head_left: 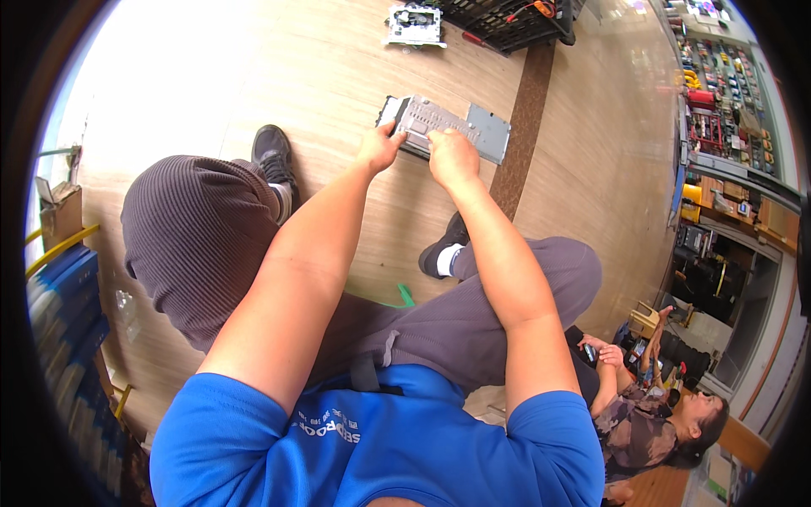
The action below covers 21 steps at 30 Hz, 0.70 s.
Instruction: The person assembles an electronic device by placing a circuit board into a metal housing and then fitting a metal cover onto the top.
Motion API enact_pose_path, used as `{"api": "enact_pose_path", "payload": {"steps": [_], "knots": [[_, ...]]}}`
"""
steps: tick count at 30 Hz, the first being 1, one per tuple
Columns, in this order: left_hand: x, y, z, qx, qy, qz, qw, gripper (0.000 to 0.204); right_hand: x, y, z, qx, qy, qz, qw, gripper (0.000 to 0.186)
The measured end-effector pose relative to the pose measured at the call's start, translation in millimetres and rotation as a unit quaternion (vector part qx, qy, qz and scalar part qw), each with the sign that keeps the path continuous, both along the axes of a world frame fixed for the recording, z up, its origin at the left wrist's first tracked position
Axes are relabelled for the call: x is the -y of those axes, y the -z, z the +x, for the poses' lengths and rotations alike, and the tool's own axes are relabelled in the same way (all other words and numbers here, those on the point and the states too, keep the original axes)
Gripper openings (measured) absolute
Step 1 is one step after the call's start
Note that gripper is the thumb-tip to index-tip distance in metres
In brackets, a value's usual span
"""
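A flat, silver metal unit with a slotted cover (441, 117) is held just off or on the floor, between and beyond my shoes; I cannot tell whether it touches. Its left end has a white and black part, and a plain grey metal plate (492, 133) sticks out at the right. My left hand (380, 149) grips the near left corner, thumb on top. Curled fingers of my right hand (454, 158) close on the near edge around the middle. The undersides of the unit and of both hands' grips are hidden.
Beyond the unit lie another opened metal mechanism (415, 26), a red-handled tool (473, 38) and a black plastic crate (511, 19). Blue stacked items (68, 296) stand at left. A seated person (646, 422) is at lower right, near loaded shelves (731, 110).
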<state>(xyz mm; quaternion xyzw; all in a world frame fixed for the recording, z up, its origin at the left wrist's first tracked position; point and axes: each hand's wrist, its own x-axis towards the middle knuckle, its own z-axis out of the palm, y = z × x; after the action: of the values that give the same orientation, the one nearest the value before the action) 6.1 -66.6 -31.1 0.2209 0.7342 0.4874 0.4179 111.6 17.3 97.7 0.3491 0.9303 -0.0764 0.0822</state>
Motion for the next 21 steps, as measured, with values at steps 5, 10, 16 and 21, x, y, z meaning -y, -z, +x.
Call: {"api": "enact_pose_path", "payload": {"steps": [5, 10, 16, 21], "knots": [[1, 8, 0, 0.004, -0.005, 0.006, 1.000, 0.056, 6, 1, -2, -0.019, -0.074, 0.059, 0.995, 0.017], [1, 13, -1, 0.004, -0.019, 0.023, 1.000, 0.056, 5, -2, -6, 0.000, -0.074, 0.068, 0.995, 0.017], [0, 6, 0, -0.013, 0.000, 0.007, 1.000, 0.056, -2, 3, -1, -0.004, -0.085, 0.075, 0.993, 0.018], [0, 9, -1, -0.006, -0.005, 0.007, 1.000, 0.057, -3, 1, -5, 0.000, -0.096, 0.066, 0.993, 0.018]]}}
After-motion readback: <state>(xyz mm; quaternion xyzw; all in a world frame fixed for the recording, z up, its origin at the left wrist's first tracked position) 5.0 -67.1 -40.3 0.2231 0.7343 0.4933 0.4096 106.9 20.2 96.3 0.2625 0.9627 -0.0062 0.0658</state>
